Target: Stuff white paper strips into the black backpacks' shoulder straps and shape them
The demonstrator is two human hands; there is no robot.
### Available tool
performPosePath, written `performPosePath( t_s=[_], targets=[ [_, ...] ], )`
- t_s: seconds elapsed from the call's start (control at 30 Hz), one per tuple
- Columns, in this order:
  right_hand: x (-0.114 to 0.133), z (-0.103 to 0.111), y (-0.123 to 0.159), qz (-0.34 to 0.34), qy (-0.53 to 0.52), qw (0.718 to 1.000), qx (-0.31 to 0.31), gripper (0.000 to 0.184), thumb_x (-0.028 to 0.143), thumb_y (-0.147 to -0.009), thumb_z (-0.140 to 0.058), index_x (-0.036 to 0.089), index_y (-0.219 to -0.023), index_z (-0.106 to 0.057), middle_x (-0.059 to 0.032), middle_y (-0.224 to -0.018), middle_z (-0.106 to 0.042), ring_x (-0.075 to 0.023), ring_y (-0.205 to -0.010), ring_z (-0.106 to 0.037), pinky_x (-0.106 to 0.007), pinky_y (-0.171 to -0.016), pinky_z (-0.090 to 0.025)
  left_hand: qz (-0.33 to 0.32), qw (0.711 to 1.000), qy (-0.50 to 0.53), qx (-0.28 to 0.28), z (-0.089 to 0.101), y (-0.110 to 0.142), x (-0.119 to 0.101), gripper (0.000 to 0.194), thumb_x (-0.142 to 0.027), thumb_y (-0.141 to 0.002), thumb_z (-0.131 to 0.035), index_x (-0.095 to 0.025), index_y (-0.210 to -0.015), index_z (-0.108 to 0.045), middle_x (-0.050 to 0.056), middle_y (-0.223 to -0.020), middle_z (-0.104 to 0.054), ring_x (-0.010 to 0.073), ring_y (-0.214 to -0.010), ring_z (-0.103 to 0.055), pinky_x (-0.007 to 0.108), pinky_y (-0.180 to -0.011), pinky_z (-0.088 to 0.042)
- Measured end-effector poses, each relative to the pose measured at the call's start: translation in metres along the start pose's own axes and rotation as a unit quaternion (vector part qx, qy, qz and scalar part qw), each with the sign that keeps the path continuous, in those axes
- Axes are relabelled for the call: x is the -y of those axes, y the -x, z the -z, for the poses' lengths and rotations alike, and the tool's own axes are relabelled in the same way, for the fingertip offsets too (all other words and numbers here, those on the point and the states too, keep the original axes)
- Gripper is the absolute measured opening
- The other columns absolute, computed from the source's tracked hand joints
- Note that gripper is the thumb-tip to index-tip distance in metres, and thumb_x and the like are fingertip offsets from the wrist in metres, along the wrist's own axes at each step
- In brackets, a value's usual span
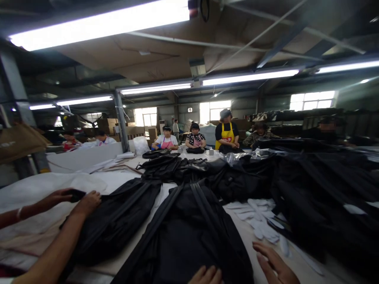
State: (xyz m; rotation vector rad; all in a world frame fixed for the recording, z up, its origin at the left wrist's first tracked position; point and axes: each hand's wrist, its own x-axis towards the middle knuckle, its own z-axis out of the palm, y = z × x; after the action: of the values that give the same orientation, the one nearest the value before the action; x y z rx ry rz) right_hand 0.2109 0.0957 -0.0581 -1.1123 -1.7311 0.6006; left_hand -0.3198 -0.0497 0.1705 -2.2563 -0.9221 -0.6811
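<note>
A black backpack point(189, 232) lies with its straps up on the table right in front of me. My left hand point(207, 275) rests on the lower part of this backpack, fingers lying on the fabric; its palm and thumb fall outside the view. Just off the backpack's right side is my right hand point(275, 262), thumb and fingers apart with nothing between them. Beyond it, a pile of white gloves point(262, 217) is spread on the table, and a dark slim object point(278, 225) partly covers them.
At left, a co-worker's two hands point(89, 203) handle another black backpack point(118, 217). More black bags point(322, 189) are heaped on the right and across the back. Clear plastic wrapping point(233, 157) lies behind them. Several people sit or stand at the far side, one in a yellow apron point(225, 136).
</note>
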Motion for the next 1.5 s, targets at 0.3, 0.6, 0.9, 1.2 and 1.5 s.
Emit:
performPosePath(
  t_s=[0.3, 0.6, 0.9, 1.2, 1.5],
  targets=[
    [0.005, -0.025, -0.047, -0.105, 0.049, 0.988, 0.099, 0.057, 0.054, -0.086, -0.041, 0.015, -0.121, -0.061, -0.0149, -0.127, -0.062, -0.0275, -0.119, -0.058, -0.038, -0.102, -0.045, 0.018, 0.997, -0.077, -0.007, -0.021, 0.039, 0.043, 0.033, -0.036, -0.089, -0.048, -0.029, -0.118, -0.063, 0.013, -0.107, -0.069, 0.0199, -0.112, -0.063, 0.044, -0.074, -0.053],
    [0.019, -0.098, -0.131, -0.140, -0.022, 0.944, 0.299, 0.062, 0.057, -0.067, -0.062, 0.010, -0.107, -0.070, -0.0127, -0.106, -0.073, -0.0320, -0.105, -0.066, -0.038, -0.091, -0.050, 0.072, 0.986, -0.112, -0.103, -0.038, 0.099, 0.107, 0.035, -0.028, -0.085, -0.036, -0.043, -0.074, -0.065, -0.003, -0.056, -0.053, 0.0173, -0.066, -0.065, 0.034, -0.061, -0.053],
    [0.009, -0.049, -0.122, -0.064, 0.082, 0.979, 0.177, 0.045, 0.051, -0.076, -0.057, 0.016, -0.100, -0.071, -0.0090, -0.094, -0.076, -0.0314, -0.095, -0.069, -0.039, -0.082, -0.052, 0.182, 0.979, -0.093, -0.007, -0.035, 0.099, 0.095, 0.031, -0.040, -0.084, -0.041, -0.038, -0.059, -0.060, -0.003, -0.049, -0.044, 0.0215, -0.054, -0.059, 0.040, -0.054, -0.049],
    [-0.010, -0.049, -0.089, 0.070, 0.369, 0.918, 0.127, 0.044, 0.045, -0.088, -0.046, 0.012, -0.111, -0.063, -0.0198, -0.112, -0.067, -0.0347, -0.105, -0.064, -0.046, -0.087, -0.051, 0.227, 0.967, 0.016, 0.116, -0.059, 0.030, -0.014, 0.058, -0.067, -0.077, -0.047, -0.014, -0.066, -0.069, 0.016, -0.102, -0.072, 0.0104, -0.121, -0.055, 0.019, -0.097, -0.035],
    [-0.049, -0.074, -0.064, 0.216, 0.324, 0.887, 0.249, 0.045, 0.025, -0.086, -0.043, 0.023, -0.126, -0.062, -0.0086, -0.140, -0.054, -0.0318, -0.139, -0.036, -0.048, -0.104, -0.043, 0.183, 0.898, 0.230, 0.327, -0.168, -0.022, -0.208, 0.060, -0.056, -0.092, -0.043, -0.027, -0.145, -0.040, 0.006, -0.152, -0.039, 0.0323, -0.142, -0.029, 0.060, -0.111, -0.029]
  ],
)
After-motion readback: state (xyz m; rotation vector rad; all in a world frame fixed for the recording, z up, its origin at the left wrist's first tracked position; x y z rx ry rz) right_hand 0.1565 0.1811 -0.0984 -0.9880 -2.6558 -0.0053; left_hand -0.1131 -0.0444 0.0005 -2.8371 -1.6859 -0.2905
